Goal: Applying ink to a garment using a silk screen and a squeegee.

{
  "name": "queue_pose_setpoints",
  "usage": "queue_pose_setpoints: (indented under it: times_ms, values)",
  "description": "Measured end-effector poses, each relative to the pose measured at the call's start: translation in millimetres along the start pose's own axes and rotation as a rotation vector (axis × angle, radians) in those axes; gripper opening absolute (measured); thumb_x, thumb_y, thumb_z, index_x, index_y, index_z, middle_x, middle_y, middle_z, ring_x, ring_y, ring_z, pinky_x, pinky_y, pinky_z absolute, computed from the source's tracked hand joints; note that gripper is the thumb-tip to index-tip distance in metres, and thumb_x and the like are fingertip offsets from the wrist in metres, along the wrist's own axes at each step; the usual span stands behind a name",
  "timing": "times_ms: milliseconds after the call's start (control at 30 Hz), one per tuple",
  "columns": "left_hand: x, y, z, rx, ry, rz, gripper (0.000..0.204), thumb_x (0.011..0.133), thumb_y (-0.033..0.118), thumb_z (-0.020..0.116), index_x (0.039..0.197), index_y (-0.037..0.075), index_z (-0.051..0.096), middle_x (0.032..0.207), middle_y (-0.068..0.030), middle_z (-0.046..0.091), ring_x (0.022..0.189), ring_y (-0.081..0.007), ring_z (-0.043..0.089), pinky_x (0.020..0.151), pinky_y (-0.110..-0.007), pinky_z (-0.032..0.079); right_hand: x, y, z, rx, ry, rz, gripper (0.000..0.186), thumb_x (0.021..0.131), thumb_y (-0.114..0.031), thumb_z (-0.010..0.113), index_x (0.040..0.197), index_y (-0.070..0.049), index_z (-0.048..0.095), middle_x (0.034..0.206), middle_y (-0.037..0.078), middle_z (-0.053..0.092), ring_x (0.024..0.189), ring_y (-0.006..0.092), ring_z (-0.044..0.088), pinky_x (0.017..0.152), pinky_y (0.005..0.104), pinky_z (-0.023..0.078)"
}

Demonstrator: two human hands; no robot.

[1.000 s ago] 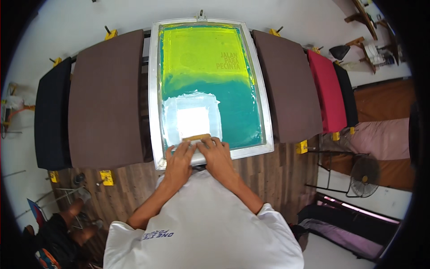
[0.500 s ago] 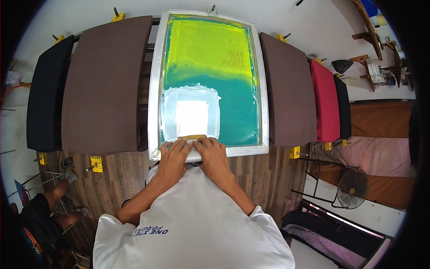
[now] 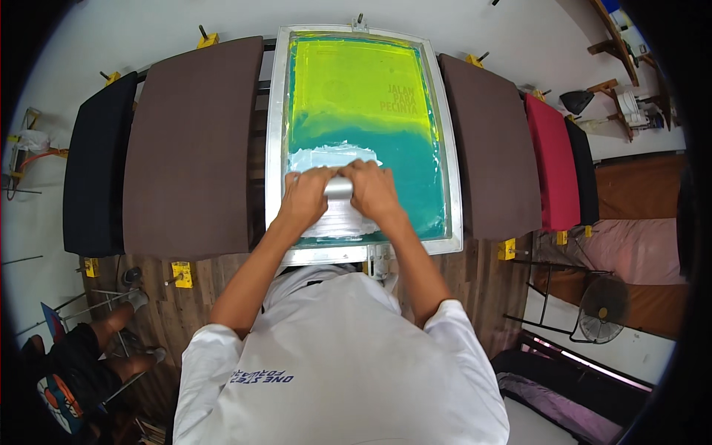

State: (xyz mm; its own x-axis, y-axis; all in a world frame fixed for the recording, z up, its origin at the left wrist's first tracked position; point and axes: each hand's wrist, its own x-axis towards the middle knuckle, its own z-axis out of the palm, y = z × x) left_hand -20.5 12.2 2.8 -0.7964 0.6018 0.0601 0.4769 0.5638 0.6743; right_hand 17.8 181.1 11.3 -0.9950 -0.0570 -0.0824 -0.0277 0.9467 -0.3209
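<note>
My left hand (image 3: 304, 199) and my right hand (image 3: 374, 191) both grip a silver-handled squeegee (image 3: 339, 188) over the lower half of a screen-printing screen. The screen has an aluminium frame (image 3: 275, 148) and a yellow-green upper stencil area (image 3: 360, 70) with faint lettering, fading into teal (image 3: 411, 185) below. Pale, whitish ink (image 3: 322, 154) covers a squarish patch at the lower left, partly hidden by my hands and the squeegee. A metal clamp (image 3: 377, 259) shows beneath the frame's near edge.
Cloth-covered boards in brown (image 3: 189, 148), dark navy (image 3: 96, 167) and red (image 3: 552, 163) flank the screen. Wooden wall shelves (image 3: 615, 52) hang at upper right; a fan (image 3: 601, 308) stands at lower right. Another person's bare leg (image 3: 119, 330) shows at lower left.
Both hands and the squeegee have moved away from my body, from the screen's near edge up into the pale ink patch, which they now partly cover.
</note>
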Motion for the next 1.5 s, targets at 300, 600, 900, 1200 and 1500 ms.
queue_pose_setpoints:
  times_ms: [300, 600, 900, 1200, 1500]
  values:
    - [-59, 7, 24, 0.083, -0.045, 0.029, 0.052, 0.073, -0.01, 0.059, 0.124, 0.0, 0.059, 0.129, -0.0173, 0.058, 0.118, -0.0328, 0.057, 0.093, -0.046, 0.046, -62, -19, 19, 0.091, 0.003, 0.005, 0.06, 0.06, 0.008, 0.07, 0.117, -0.007, 0.062, 0.118, 0.011, 0.058, 0.108, 0.0335, 0.056, 0.082, 0.0435, 0.05]
    - [-81, 30, 1, 0.016, -0.178, -0.019, 0.043, 0.074, -0.006, 0.062, 0.117, 0.002, 0.064, 0.117, -0.0182, 0.067, 0.114, -0.032, 0.061, 0.1, -0.051, 0.038, -84, -38, -13, 0.105, -0.146, 0.017, 0.047, 0.065, 0.004, 0.069, 0.11, -0.01, 0.068, 0.109, 0.008, 0.065, 0.103, 0.0298, 0.061, 0.083, 0.0443, 0.046]
    - [8, -14, 12, 0.021, -0.036, -0.004, 0.055, 0.071, -0.009, 0.061, 0.124, 0.004, 0.061, 0.12, -0.0161, 0.065, 0.116, -0.0318, 0.059, 0.101, -0.049, 0.04, 4, 3, -4, 0.062, 0.017, -0.053, 0.047, 0.065, 0.006, 0.068, 0.11, -0.009, 0.065, 0.107, 0.01, 0.062, 0.098, 0.0342, 0.06, 0.08, 0.0449, 0.052]
    - [-97, 33, 16, 0.029, -0.188, -0.051, 0.074, 0.064, -0.01, 0.066, 0.135, 0.006, 0.054, 0.14, -0.0191, 0.05, 0.131, -0.0339, 0.047, 0.107, -0.047, 0.035, -98, -25, 7, 0.155, -0.126, -0.035, 0.063, 0.059, 0.008, 0.069, 0.121, -0.004, 0.059, 0.122, 0.012, 0.056, 0.11, 0.0345, 0.054, 0.086, 0.0454, 0.046]
    - [-32, 12, 8, 0.083, 0.005, -0.005, 0.044, 0.071, -0.009, 0.06, 0.113, 0.003, 0.065, 0.113, -0.0184, 0.066, 0.109, -0.032, 0.062, 0.098, -0.049, 0.038, -31, -14, -19, 0.051, -0.097, -0.024, 0.054, 0.062, 0.003, 0.071, 0.114, -0.01, 0.065, 0.11, 0.01, 0.063, 0.105, 0.0328, 0.059, 0.084, 0.0464, 0.047]
